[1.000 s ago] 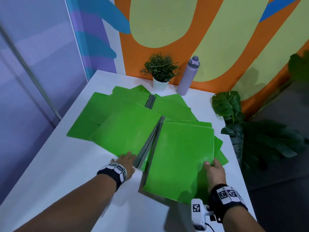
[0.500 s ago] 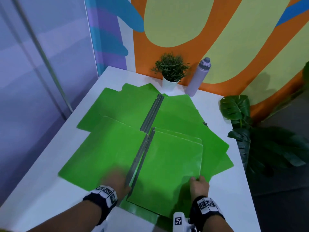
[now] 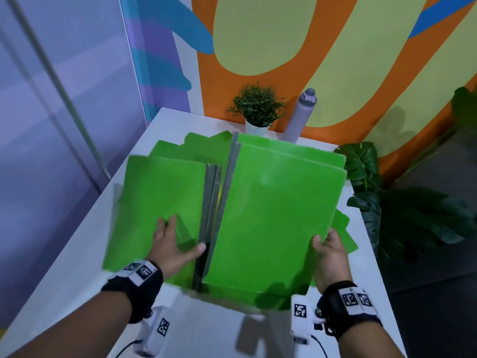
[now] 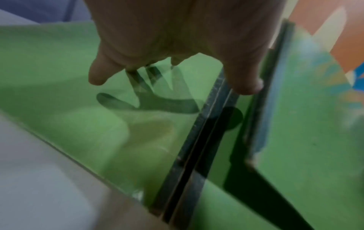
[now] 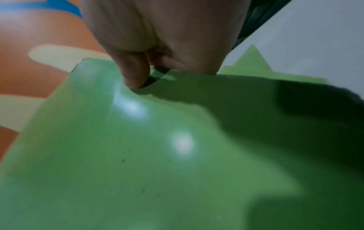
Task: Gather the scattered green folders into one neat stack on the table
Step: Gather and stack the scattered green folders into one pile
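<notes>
At the far edge of the white table (image 3: 85,254) we see a small potted plant (image 3: 256,105) and, just to its right, a grey bottle (image 3: 300,117), both standing close behind the green folders (image 3: 165,192). A large leafy plant (image 3: 402,213) stands off the table's right side. The raised cover hides the base of the bottle and part of the white pot from the head camera.

The folders lie overlapping in the middle of the table, their grey spines (image 3: 210,215) running down the centre. Our left hand (image 3: 173,245) lies flat with spread fingers on the left-hand covers, thumb at the spines. Our right hand (image 3: 329,257) pinches the right edge of the top right-hand cover (image 3: 273,210), thumb on top, and that cover is tilted up off the pile.

Compared with half a second ago, the right cover has risen from nearly flat to tilted. The left hand has moved further up onto the left covers. The pile looks more drawn together, with fewer corners fanning out on the left and right. The view has also shifted closer.
</notes>
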Demonstrator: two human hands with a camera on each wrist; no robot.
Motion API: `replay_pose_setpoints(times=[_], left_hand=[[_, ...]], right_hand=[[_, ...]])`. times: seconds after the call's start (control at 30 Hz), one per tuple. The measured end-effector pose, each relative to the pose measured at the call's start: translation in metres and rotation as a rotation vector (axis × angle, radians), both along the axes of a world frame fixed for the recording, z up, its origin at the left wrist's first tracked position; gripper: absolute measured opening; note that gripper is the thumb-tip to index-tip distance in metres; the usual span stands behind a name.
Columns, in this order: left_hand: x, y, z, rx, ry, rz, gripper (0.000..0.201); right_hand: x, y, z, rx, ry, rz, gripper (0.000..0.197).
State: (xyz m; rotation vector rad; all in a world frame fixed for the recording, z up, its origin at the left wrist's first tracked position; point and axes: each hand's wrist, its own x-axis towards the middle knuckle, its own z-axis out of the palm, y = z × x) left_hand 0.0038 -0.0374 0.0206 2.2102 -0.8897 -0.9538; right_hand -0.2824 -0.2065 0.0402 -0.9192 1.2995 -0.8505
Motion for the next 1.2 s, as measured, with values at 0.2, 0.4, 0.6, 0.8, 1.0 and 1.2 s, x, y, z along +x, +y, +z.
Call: replay_pose_setpoints(times=[0.2, 0.4, 0.6, 0.8, 1.0, 1.2], left_hand=[[-0.006, -0.001, 0.074, -0.361, 0.281, -0.23, 0.096], [0.003, 0.003, 0.092, -0.461, 0.333, 0.081, 0.017], [0.025, 0.001, 0.085, -0.563, 0.395, 0.189, 0.012], [0.027, 0.004, 0.079, -0.388, 0.267, 0.081, 0.042], [0.047, 0.01, 0.072, -0.494, 0.134, 0.195, 0.031], [0.071, 0.023, 0.063, -0.54, 0.106, 0.325, 0.035]], right_hand=[[0.007, -0.03, 0.027, -0.111, -0.311, 0.037, 0.042], [0.024, -0.021, 0.033, -0.114, -0.112, 0.09, 0.024], [0.047, -0.004, 0.012, 0.029, 0.027, 0.07, 0.059], [0.1, 0.005, -0.001, 0.04, 0.025, 0.203, 0.053], [0.128, -0.033, -0.043, -0.165, 0.531, 0.525, 0.048], [0.128, -0.073, -0.09, -0.173, 1.17, 0.786, 0.091]])
